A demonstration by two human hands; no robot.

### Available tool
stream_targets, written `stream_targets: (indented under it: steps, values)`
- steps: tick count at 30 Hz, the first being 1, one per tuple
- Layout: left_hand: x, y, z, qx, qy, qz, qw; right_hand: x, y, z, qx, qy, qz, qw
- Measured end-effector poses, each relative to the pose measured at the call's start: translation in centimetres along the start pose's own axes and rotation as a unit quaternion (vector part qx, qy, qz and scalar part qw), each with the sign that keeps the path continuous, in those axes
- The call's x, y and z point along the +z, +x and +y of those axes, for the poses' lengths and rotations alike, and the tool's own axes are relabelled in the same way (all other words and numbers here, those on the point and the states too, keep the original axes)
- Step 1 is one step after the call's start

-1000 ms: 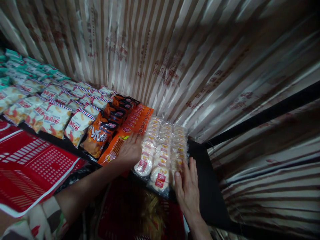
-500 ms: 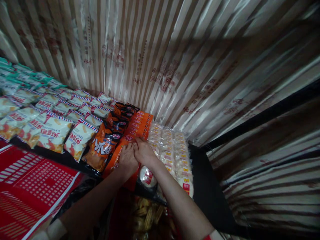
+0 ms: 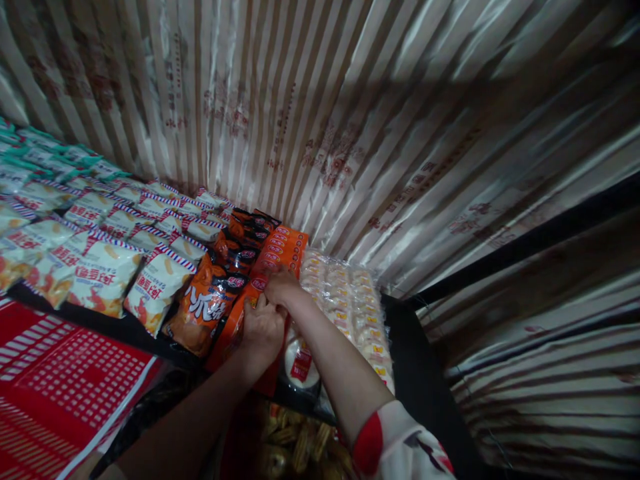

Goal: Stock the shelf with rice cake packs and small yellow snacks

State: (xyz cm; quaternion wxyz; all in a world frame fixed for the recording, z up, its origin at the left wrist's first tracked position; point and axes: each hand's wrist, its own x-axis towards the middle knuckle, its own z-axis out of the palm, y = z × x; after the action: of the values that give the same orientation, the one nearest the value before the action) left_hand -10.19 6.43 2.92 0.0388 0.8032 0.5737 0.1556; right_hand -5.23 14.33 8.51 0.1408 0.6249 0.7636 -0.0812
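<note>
A row of overlapping flat orange snack packets point(image 3: 280, 247) lies on the black display surface. My left hand point(image 3: 263, 331) is closed at the near end of this row, fingers curled and a thumb at an orange packet. Just beyond it my right hand point(image 3: 283, 288) bends over the row, its fingers pressed down on an orange packet and partly hidden. To the left lie black-and-orange snack bags point(image 3: 207, 307). On the right are rows of clear-wrapped round white packs point(image 3: 345, 297), one larger white pack point(image 3: 301, 363) lying under my right forearm.
White snack bags with striped edges point(image 3: 107, 273) fill the left, with green-topped bags point(image 3: 55, 153) behind. A red basket point(image 3: 75, 360) stands at the lower left. Yellowish packaged food point(image 3: 300, 437) sits below. Pleated striped curtain point(image 3: 310, 133) and a dark bar point(image 3: 525, 243) bound the back and right.
My right hand has shifted slightly down onto the packets, and its sleeve now shows. The left hand has drawn slightly nearer. The view has moved a little.
</note>
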Motion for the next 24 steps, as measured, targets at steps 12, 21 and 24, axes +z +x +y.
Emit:
stream_targets:
  steps: [12,21,24]
  values:
    - [-1.8,0.1,0.4,-0.022,-0.008,-0.016,1.000,-0.9,4.8,1.9,0.034,0.002,0.032,0.999]
    - [-0.6,0.4,0.1,-0.021,-0.003,-0.028,0.999,-1.8,8.4,3.3,0.078,-0.001,0.036,0.996]
    - [-0.1,0.5,0.0,-0.018,0.006,-0.010,1.000,-1.8,9.4,3.8,0.088,-0.003,0.042,0.995]
